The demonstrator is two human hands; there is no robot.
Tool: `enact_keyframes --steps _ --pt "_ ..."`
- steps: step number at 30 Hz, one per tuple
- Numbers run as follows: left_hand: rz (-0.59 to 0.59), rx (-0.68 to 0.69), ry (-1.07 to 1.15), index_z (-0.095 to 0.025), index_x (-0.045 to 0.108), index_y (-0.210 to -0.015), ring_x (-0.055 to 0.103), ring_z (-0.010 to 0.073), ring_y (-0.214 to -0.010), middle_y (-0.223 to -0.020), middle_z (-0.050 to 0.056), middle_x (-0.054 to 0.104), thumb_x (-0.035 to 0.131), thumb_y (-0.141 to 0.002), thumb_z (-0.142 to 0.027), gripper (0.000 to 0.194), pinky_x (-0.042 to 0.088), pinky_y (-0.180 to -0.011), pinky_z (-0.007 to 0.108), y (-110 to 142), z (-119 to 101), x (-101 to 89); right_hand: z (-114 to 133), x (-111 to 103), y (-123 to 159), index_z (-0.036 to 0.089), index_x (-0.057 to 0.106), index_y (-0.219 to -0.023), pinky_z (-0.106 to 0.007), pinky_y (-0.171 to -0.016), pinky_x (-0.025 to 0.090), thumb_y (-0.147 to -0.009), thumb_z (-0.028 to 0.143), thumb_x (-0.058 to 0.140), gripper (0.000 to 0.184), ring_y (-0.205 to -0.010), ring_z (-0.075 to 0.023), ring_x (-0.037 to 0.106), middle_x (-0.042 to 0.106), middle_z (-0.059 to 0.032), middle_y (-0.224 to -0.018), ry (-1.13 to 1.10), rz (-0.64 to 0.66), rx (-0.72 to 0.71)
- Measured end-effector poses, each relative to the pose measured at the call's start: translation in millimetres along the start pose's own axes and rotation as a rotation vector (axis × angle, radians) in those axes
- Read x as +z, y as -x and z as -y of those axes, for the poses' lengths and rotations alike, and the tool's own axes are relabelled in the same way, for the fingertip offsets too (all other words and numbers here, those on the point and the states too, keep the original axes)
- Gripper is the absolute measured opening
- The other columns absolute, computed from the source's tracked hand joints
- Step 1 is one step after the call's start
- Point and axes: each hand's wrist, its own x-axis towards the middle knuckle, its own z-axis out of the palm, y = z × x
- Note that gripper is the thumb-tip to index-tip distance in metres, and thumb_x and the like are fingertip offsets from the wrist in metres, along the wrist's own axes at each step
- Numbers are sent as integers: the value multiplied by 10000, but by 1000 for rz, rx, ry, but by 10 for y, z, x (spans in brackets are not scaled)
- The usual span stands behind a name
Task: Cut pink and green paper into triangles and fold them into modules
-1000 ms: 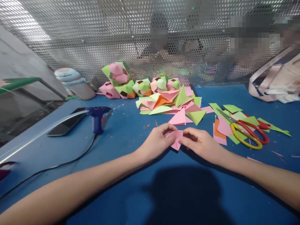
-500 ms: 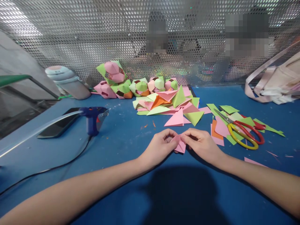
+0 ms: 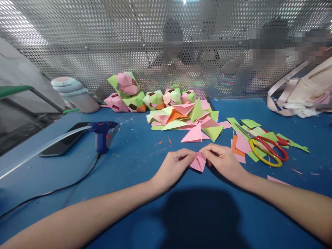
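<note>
Between my two hands is a small piece of folded pink paper (image 3: pixel 198 164), creased down its middle. My left hand (image 3: pixel 174 166) pinches its left side between thumb and fingers. On the other side, my right hand (image 3: pixel 221 159) grips the upper right edge the same way; some fingertips are hidden behind the paper. Just beyond lies a pile of folded pink, green and orange paper pieces (image 3: pixel 178 116). To the right, scissors (image 3: pixel 268 148) with red and yellow handles rest on paper scraps (image 3: pixel 242 142).
A blue glue gun (image 3: pixel 101 138) stands on the left, its black cord trailing forward. Behind it are a phone (image 3: pixel 64 140) and a bottle (image 3: pixel 77 95). Paper balls (image 3: pixel 127 93) line the perforated metal screen (image 3: pixel 145 38). A pale bag (image 3: pixel 308 91) sits at far right; people show beyond the screen.
My left fingers have straightened along the paper's upper edge, and more of the pink paper's lower part shows. The camera view has tilted slightly; both hands still hold the paper.
</note>
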Motion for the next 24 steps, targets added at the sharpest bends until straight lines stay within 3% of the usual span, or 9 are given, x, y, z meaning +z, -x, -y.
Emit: enact_keyframes --steps 6,10,14,19,24 --pt "43 -87 333 -197 736 -1038 666 202 -892 -1042 66 714 471 -904 -367 342 526 -878 338 22 21 19 -52 -8 -22 195 680 -824 -251 -567 433 -922 325 517 230 -591 -123 539 614 8 -685 -34 -55 32" --pt "23 -98 198 -175 745 -962 657 192 -840 -948 63 721 571 -860 -358 273 526 -822 310 0 48 19 -57 -7 -24 193 670 -832 -250 -585 442 -928 331 513 231 -600 -122 546 629 1 -719 -42 -47 34" --pt "-64 -63 76 -157 738 -878 624 173 -789 -841 46 707 546 -882 -364 282 499 -741 278 -13 74 -2 -57 19 -9 202 648 -919 -261 -626 463 -898 379 564 197 -662 -133 559 642 -13 -816 -17 -15 -9" --pt "-67 -52 158 -169 711 -956 644 175 -889 -954 42 717 590 -862 -361 246 494 -811 269 7 33 16 -93 82 8 204 604 -1004 -259 -605 462 -855 272 593 164 -640 -127 542 615 3 -777 87 -38 -42" --pt "-71 -75 171 -163 646 -989 652 152 -783 -875 33 709 684 -784 -312 256 506 -738 262 -4 49 64 -112 111 2 199 589 -1035 -241 -592 447 -833 191 587 202 -621 -106 524 590 22 -763 88 -15 -46"
